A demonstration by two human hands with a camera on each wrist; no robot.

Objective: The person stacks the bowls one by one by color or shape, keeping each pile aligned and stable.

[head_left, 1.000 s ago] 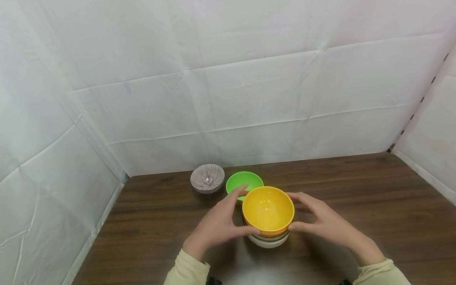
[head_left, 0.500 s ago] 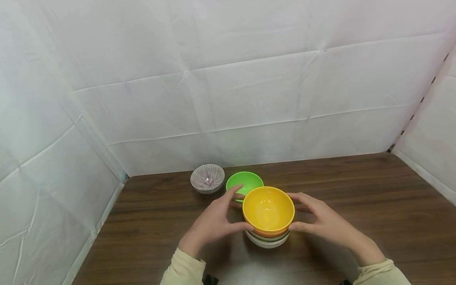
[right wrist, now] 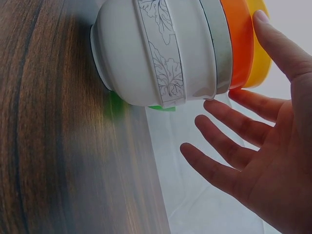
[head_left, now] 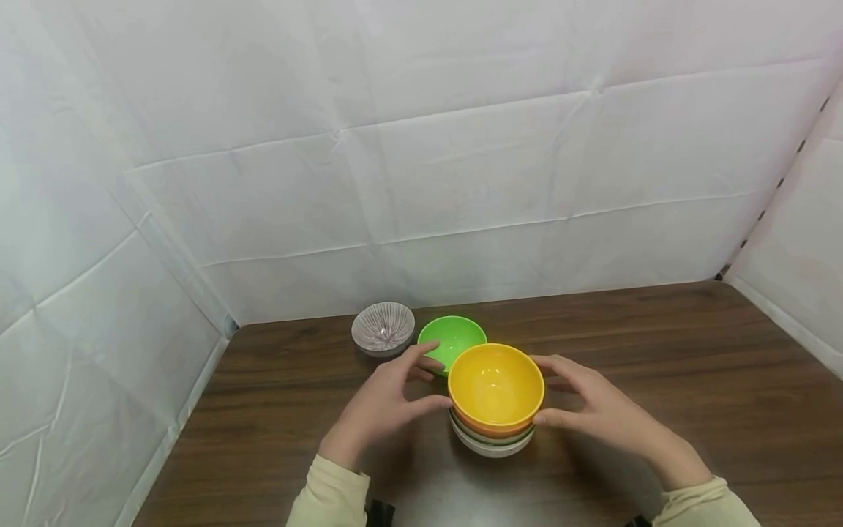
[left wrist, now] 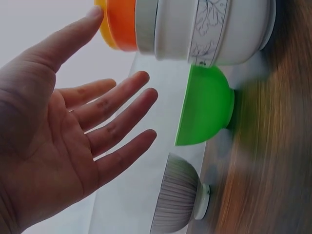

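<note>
A stack of nested bowls stands upright on the table. On top is a yellow bowl (head_left: 495, 384), with an orange band (right wrist: 238, 46) beneath it, then a grey-green bowl (right wrist: 218, 44) and a white bowl with a leaf pattern (right wrist: 126, 53) at the bottom. To the left of the stack, my left hand (head_left: 378, 406) has its fingers spread; its thumb tip is at the yellow rim, and whether it touches I cannot tell. My right hand (head_left: 596, 406) lies along the stack's right side, thumb against the yellow bowl and fairly straight fingers by the lower ones.
Behind the stack sits a green bowl (head_left: 461, 333), partly hidden by it and by the left fingers. A striped bowl (head_left: 383, 328) stands left of the green one. White sheeting (head_left: 461, 183) encloses the dark wooden table (head_left: 658, 337) at the back and sides.
My left hand has drawn away to the left from the yellow bowl, its fingers opening out. The right hand and the stack keep their places.
</note>
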